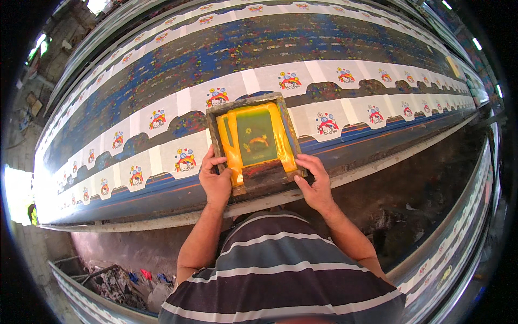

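A small screen-printing frame (253, 137) with worn edges, yellow ink along its sides and a green mesh bearing a small design lies on the long printing table in the middle of the view. My left hand (215, 178) grips its left side near the lower corner, thumb on top. My right hand (314, 181) holds the lower right corner, fingers curled over the edge. Around the frame, white cut fabric pieces (305, 116) printed with small colourful cartoon designs lie in long rows; whatever is directly under the frame is hidden.
The paint-spattered table (178, 48) curves across the view, its pale front rail (367, 167) just before my body. Another table (442, 248) with printed pieces stands at lower right. Rubble and scraps (121, 286) lie low at left. Bright daylight (19, 194) shows at far left.
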A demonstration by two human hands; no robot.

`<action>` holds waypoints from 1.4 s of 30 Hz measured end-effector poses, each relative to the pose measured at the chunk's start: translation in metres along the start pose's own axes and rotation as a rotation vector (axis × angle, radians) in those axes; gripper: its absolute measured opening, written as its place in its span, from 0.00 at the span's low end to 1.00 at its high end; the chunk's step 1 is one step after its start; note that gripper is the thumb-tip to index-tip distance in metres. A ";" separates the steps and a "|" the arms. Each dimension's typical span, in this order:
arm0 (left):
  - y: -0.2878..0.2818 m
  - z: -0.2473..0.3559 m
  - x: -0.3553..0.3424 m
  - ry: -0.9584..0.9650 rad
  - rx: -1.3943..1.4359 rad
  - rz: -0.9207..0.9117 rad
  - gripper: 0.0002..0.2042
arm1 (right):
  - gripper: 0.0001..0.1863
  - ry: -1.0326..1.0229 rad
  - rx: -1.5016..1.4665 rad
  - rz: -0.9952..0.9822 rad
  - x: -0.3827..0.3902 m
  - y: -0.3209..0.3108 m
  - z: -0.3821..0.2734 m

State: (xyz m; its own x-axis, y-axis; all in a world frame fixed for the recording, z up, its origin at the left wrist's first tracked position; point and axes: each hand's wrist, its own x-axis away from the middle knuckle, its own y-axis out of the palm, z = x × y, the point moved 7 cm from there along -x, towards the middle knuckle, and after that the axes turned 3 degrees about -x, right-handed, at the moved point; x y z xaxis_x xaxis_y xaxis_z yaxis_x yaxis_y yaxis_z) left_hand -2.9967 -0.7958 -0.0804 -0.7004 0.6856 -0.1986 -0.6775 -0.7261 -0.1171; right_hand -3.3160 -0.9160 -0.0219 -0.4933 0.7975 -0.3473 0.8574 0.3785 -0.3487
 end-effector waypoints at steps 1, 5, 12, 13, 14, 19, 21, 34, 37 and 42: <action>0.001 0.000 0.000 -0.018 0.000 -0.011 0.20 | 0.26 -0.005 -0.019 0.000 -0.001 -0.003 0.001; 0.001 0.005 -0.001 -0.061 0.009 -0.018 0.20 | 0.23 -0.028 -0.008 0.001 -0.005 -0.008 -0.003; -0.002 -0.002 -0.002 -0.139 0.024 -0.020 0.21 | 0.24 -0.317 0.157 -0.186 -0.009 0.020 -0.052; -0.002 -0.003 -0.001 -0.111 0.030 -0.032 0.20 | 0.23 -0.349 0.223 -0.233 -0.008 0.029 -0.057; -0.002 -0.004 0.000 -0.092 0.024 -0.030 0.19 | 0.23 -0.364 0.295 -0.301 -0.008 0.038 -0.057; -0.007 -0.004 -0.002 -0.044 -0.212 -0.017 0.12 | 0.23 -0.467 0.418 -0.386 -0.020 0.070 -0.059; -0.005 -0.003 -0.004 -0.017 -0.146 -0.009 0.13 | 0.23 -0.495 0.462 -0.398 -0.030 0.077 -0.062; 0.006 -0.019 -0.010 0.256 -0.099 0.082 0.14 | 0.22 -0.365 0.256 -0.451 -0.034 0.083 -0.028; 0.005 -0.016 -0.002 0.264 -0.125 0.116 0.13 | 0.25 -0.429 0.378 -0.372 -0.039 0.090 -0.020; 0.005 -0.018 -0.004 0.141 -0.183 0.020 0.13 | 0.28 -0.439 0.522 -0.362 -0.108 0.105 -0.008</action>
State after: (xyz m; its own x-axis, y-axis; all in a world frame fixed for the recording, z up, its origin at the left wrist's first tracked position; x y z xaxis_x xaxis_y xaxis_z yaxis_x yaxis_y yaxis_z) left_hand -2.9931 -0.8035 -0.0977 -0.6662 0.6661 -0.3354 -0.6028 -0.7458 -0.2837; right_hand -3.1715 -0.9585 -0.0144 -0.8364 0.3653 -0.4086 0.5048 0.2229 -0.8340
